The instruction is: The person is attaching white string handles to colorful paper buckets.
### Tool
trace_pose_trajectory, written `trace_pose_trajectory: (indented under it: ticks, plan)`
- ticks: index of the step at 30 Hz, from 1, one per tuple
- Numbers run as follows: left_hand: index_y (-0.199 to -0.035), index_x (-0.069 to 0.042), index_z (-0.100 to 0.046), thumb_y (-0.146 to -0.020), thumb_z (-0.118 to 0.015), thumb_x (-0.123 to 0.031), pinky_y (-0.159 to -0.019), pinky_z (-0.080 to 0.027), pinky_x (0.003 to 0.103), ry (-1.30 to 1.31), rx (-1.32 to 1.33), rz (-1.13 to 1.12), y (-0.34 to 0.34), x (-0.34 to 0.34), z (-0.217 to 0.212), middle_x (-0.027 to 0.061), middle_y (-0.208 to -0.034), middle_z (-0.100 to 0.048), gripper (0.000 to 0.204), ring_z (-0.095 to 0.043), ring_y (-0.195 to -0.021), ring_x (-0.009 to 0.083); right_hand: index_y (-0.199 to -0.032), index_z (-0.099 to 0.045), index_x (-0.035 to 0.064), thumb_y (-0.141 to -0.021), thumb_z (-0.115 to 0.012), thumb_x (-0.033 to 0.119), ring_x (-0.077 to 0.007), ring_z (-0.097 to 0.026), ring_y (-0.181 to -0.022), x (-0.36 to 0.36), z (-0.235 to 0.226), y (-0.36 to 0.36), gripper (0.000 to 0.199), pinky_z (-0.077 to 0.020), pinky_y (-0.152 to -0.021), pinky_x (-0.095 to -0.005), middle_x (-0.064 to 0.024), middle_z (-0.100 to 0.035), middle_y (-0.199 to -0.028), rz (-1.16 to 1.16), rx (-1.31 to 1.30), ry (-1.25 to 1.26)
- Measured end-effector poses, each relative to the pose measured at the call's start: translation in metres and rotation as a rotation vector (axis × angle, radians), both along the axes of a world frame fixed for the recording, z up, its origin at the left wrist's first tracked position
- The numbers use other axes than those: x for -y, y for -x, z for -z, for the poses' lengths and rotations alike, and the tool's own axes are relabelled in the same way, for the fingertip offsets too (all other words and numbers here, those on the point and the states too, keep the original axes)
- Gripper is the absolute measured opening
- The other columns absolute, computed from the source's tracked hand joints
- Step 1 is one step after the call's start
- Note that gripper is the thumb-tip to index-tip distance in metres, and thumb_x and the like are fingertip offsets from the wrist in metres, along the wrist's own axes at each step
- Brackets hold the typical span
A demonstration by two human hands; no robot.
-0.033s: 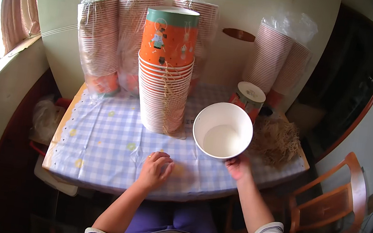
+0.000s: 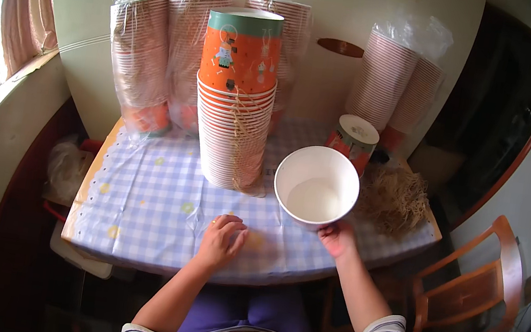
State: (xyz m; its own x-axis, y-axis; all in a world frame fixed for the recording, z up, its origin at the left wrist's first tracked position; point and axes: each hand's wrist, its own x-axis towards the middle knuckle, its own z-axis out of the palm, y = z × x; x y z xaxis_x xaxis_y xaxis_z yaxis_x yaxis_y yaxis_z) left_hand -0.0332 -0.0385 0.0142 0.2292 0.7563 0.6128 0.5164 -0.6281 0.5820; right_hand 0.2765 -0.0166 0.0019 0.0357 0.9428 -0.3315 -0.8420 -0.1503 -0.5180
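A large white-lined paper tub (image 2: 324, 205) is tilted in front of me, its mouth facing me and nothing inside it. Its lower rim is held by my right hand (image 2: 338, 239), with some fingers hidden behind the wall. My left hand (image 2: 223, 240) hovers over or rests on the tablecloth, fingers loosely bent and a little apart, holding nothing. Beyond it rises a tall stack of nested paper tubs (image 2: 231, 130), topped by an upside-down orange tub (image 2: 240, 54) with a green band. Strands of straw-coloured string (image 2: 240, 139) hang down the stack.
Plastic-wrapped tub stacks line the back left (image 2: 141, 60) and back right (image 2: 383, 77). A smaller upside-down tub (image 2: 354, 141) stands behind the held one. A tangled straw-coloured heap (image 2: 397, 198) lies at the right of the checked tablecloth (image 2: 137, 209). A wooden chair (image 2: 465, 289) stands at right.
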Motion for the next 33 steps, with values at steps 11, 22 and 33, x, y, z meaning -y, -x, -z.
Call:
trace_pose_trajectory:
  ticks: [11, 22, 33]
  plan:
    - [-0.109, -0.003, -0.058, -0.089, -0.057, -0.026, -0.066, -0.045, 0.03, 0.249, 0.346, -0.06, -0.012, -0.01, -0.047, 0.0109, -0.099, -0.055, 0.031, -0.056, -0.076, 0.0185, -0.112, -0.052, -0.0043, -0.094, -0.043, 0.017, -0.0277, -0.065, -0.082, 0.05, -0.023, 0.008, 0.029, -0.053, -0.078, -0.042, -0.0219, -0.063, -0.101, -0.518, 0.487, 0.16]
    - [-0.109, -0.003, -0.058, -0.085, -0.061, -0.018, -0.063, -0.044, 0.027, 0.242, 0.347, -0.006, -0.016, -0.023, -0.017, 0.0101, -0.106, -0.055, 0.028, -0.054, -0.071, 0.0149, -0.079, -0.065, 0.0026, -0.076, -0.058, 0.008, -0.0326, -0.062, -0.074, 0.007, -0.064, -0.101, 0.01, -0.0488, -0.067, -0.0396, -0.0158, -0.064, -0.076, -0.075, 2.174, -0.05]
    - [-0.098, -0.004, -0.06, -0.079, -0.065, -0.007, -0.061, -0.048, 0.029, 0.119, 0.193, 0.009, -0.023, -0.018, -0.008, 0.013, -0.104, -0.057, 0.02, -0.06, -0.069, 0.0178, -0.088, -0.064, 0.0068, -0.078, -0.053, 0.018, -0.0315, -0.053, -0.1, -0.052, -0.04, -0.091, 0.019, -0.0422, -0.087, -0.0421, -0.0128, -0.058, -0.1, -0.554, 2.828, -0.545]
